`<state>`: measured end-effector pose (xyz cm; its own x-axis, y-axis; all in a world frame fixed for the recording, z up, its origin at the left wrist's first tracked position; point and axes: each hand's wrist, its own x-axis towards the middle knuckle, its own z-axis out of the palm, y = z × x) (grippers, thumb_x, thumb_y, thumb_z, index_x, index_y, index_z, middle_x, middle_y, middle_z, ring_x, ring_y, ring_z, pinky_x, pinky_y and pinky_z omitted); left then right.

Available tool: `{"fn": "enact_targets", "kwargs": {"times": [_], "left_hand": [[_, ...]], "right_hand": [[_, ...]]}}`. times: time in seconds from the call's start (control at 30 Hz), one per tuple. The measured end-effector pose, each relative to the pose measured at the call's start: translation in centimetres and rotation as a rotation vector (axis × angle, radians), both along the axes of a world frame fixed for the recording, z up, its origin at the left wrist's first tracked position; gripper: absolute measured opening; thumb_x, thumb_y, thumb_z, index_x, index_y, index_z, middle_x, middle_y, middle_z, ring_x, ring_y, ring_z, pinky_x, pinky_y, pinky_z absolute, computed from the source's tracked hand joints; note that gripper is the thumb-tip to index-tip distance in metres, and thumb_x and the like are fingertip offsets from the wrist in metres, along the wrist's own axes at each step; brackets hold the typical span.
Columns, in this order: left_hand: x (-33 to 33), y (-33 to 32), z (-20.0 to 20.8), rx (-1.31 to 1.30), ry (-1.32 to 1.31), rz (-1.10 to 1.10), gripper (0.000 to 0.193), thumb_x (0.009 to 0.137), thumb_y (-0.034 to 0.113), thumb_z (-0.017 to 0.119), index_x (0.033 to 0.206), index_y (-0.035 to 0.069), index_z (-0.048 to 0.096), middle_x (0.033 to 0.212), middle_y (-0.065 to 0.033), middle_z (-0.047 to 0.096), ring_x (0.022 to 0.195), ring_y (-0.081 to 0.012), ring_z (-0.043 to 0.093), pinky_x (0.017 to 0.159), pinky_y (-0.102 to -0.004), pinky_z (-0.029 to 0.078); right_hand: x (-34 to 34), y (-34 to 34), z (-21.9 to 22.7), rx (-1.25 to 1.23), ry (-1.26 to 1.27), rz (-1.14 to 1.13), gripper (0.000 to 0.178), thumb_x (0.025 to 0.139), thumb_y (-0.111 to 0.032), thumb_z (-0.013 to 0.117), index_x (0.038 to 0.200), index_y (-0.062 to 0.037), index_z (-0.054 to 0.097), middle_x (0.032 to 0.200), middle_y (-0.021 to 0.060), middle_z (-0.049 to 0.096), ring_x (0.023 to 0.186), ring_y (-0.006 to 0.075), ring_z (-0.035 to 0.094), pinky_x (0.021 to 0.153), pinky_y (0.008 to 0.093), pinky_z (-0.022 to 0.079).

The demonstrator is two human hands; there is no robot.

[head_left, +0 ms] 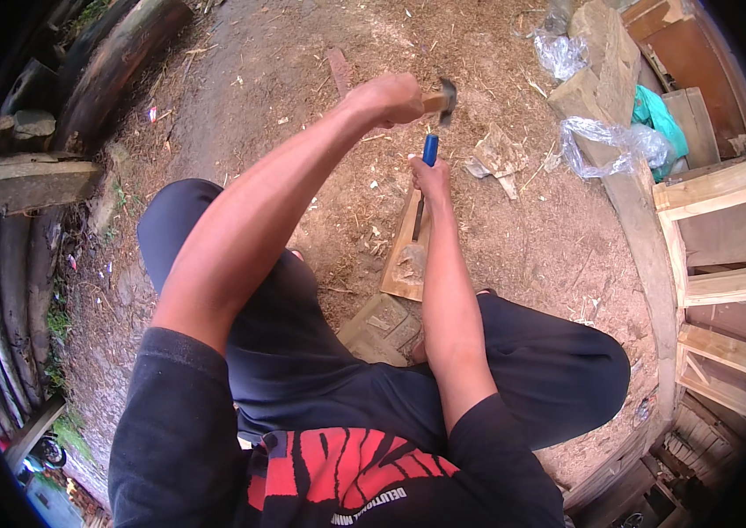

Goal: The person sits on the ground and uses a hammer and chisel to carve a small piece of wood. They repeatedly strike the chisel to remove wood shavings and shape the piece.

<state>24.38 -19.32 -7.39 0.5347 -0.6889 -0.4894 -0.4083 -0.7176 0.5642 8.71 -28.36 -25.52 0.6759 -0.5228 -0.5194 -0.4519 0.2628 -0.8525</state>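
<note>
My left hand (pixel 391 99) is closed around the wooden handle of a hammer (pixel 448 102), its dark metal head sticking out to the right. Just below that head rises the blue handle of a chisel (pixel 430 150), gripped by my right hand (pixel 432 178). A small gap separates hammer and chisel. The chisel's dark blade runs down toward a wooden board (pixel 403 280) lying between my legs. A pale patch shows on the board near the blade; the blade's tip is hard to make out.
A flat block (pixel 380 327) lies at the board's near end. Wood chips and crumpled paper (pixel 496 158) litter the dirt ground. Logs (pixel 118 70) line the left. Along the right are a long timber (pixel 632 224), clear plastic (pixel 597 145), a green bag (pixel 659 119) and wooden frames (pixel 716 189).
</note>
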Motion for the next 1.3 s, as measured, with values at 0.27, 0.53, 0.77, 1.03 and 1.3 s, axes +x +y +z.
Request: {"fn": "enact_targets", "kwargs": {"times": [0.27, 0.53, 0.77, 1.03, 1.3], "left_hand": [[-0.3, 0.6, 1.9, 0.066, 0.039, -0.012, 0.030, 0.090, 0.011, 0.045, 0.101, -0.007, 0.066, 0.068, -0.0160, 0.066, 0.055, -0.0226, 0.064, 0.051, -0.0382, 0.052], [-0.7, 0.9, 0.3, 0.066, -0.074, 0.009, 0.028, 0.092, 0.013, 0.045, 0.101, -0.002, 0.067, 0.080, -0.0135, 0.068, 0.064, -0.0183, 0.063, 0.053, -0.0356, 0.051], [-0.5, 0.7, 0.9, -0.002, -0.011, 0.036, 0.032, 0.090, 0.010, 0.043, 0.102, -0.007, 0.066, 0.070, -0.0147, 0.066, 0.054, -0.0202, 0.061, 0.049, -0.0351, 0.050], [-0.1, 0.2, 0.3, -0.064, -0.062, 0.047, 0.030, 0.088, 0.009, 0.045, 0.100, -0.008, 0.067, 0.070, -0.0151, 0.066, 0.055, -0.0201, 0.063, 0.050, -0.0346, 0.051], [-0.3, 0.6, 0.8, 0.034, -0.001, -0.024, 0.031, 0.088, 0.008, 0.044, 0.104, -0.007, 0.066, 0.072, -0.0155, 0.066, 0.057, -0.0197, 0.063, 0.049, -0.0347, 0.050]], "right_hand": [[0.1, 0.0, -0.4, -0.033, 0.016, 0.000, 0.014, 0.084, -0.014, 0.069, 0.081, -0.0050, 0.058, 0.058, -0.0035, 0.048, 0.044, 0.0064, 0.043, 0.041, 0.0234, 0.031], [0.0, 0.4, 0.5, 0.009, 0.004, -0.011, 0.014, 0.084, -0.013, 0.069, 0.081, -0.0049, 0.058, 0.058, -0.0042, 0.048, 0.045, 0.0061, 0.042, 0.042, 0.0232, 0.031], [-0.1, 0.0, -0.4, -0.007, -0.017, -0.019, 0.016, 0.085, -0.014, 0.070, 0.080, -0.0072, 0.057, 0.058, -0.0048, 0.047, 0.046, 0.0054, 0.041, 0.042, 0.0230, 0.031], [0.0, 0.4, 0.4, 0.005, -0.012, -0.011, 0.018, 0.086, -0.018, 0.071, 0.079, -0.0083, 0.057, 0.060, -0.0045, 0.048, 0.049, 0.0056, 0.043, 0.045, 0.0232, 0.033], [-0.3, 0.3, 0.0, -0.030, -0.035, -0.005, 0.020, 0.085, -0.020, 0.072, 0.080, -0.0089, 0.056, 0.060, -0.0047, 0.047, 0.048, 0.0059, 0.041, 0.044, 0.0233, 0.032]]}}
